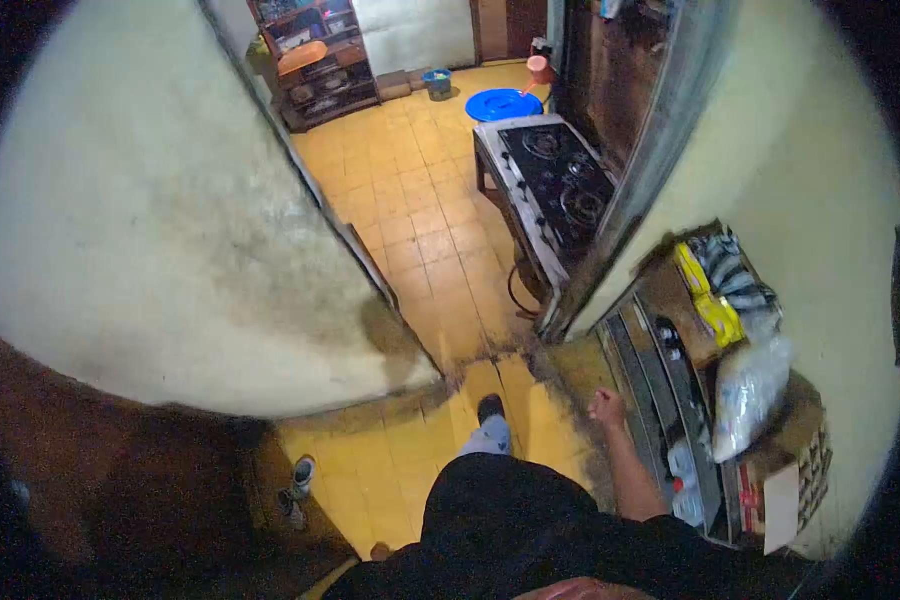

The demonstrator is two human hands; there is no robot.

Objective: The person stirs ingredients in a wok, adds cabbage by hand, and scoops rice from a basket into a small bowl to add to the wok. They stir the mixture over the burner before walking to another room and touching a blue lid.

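My right hand [605,407] hangs at my right side over the floor, beside the low shelf rack [670,400]. Its fingers look curled in, and nothing shows in them. Of my left side, only a small skin-toned patch [380,550] shows past the edge of my black shirt [510,510]; it seems to be my left hand, with its fingers hidden. One leg with a dark shoe [490,405] is forward at the doorway.
Through the doorway a gas stove [560,180] stands on the right, with a blue round lid [503,104] behind it. An open shelf [320,70] and a small bucket [437,84] are farther back. A plastic bag [753,395] sits on the rack. Shoes [298,478] lie left.
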